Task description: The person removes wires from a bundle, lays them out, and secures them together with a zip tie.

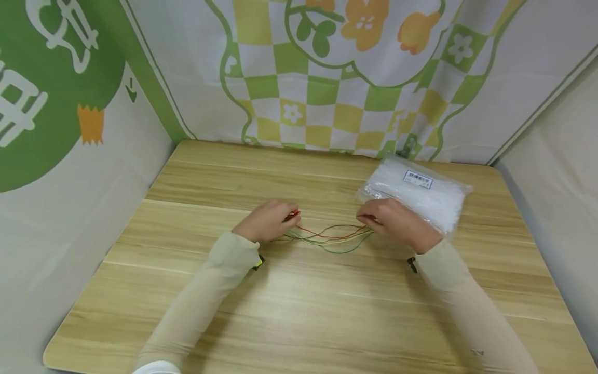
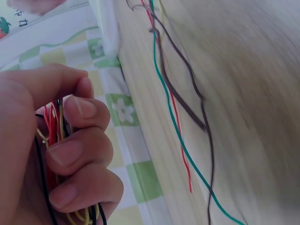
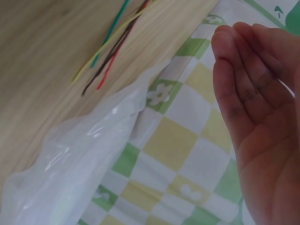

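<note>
My left hand (image 1: 273, 219) grips a bundle of thin coloured wires (image 2: 55, 126), its fingers curled round red, yellow and black strands in the left wrist view. Loose wires (image 1: 338, 239) in red, green, yellow and black trail from it over the wooden table toward the right hand. My right hand (image 1: 394, 221) hovers by their far ends, which the fingers overlap in the head view. In the right wrist view that hand holds nothing; its fingers lie together, gently bent, the thumb close to them. The wire ends (image 3: 100, 84) rest apart from it there.
A clear plastic bag (image 1: 416, 195) packed with white pieces, bearing a barcode label, lies at the back right of the table (image 1: 303, 311), just behind the right hand. A patterned cloth (image 1: 322, 114) hangs along the table's back edge, with fabric walls at both sides.
</note>
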### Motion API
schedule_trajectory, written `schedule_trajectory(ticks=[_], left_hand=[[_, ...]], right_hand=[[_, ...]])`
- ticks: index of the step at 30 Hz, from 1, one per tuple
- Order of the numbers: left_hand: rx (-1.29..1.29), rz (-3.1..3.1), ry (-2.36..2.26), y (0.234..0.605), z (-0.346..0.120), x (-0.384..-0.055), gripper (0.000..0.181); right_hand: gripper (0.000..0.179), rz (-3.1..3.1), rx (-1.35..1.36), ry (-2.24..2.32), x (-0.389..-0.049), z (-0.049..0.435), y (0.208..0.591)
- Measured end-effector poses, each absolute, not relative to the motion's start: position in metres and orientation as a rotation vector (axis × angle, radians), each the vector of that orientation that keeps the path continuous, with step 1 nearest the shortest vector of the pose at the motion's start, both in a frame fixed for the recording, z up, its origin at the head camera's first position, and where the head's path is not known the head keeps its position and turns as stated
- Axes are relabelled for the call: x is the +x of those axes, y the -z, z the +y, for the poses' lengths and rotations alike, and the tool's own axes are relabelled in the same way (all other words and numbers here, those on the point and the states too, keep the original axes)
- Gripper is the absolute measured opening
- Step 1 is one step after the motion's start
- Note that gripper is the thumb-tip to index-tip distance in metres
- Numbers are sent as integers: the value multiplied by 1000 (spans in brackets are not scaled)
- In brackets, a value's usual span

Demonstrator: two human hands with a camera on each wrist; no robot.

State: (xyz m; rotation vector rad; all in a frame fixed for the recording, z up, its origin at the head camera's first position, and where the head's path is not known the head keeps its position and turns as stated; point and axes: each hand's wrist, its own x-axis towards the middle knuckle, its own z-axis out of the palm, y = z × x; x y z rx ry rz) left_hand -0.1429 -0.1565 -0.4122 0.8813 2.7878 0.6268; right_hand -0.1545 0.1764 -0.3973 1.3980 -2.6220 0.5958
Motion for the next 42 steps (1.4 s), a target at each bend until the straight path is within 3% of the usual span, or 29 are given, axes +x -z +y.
schedule_trajectory(ticks=[20,42], left_hand=[[881,2779,-537,407,-113,-146,32],[929,2676,-613,407,-90,-143,23]], right_hand=[[7,-2607,1505,-675,-149,134,381],[5,-2621,1516,-684,-153,116,392]])
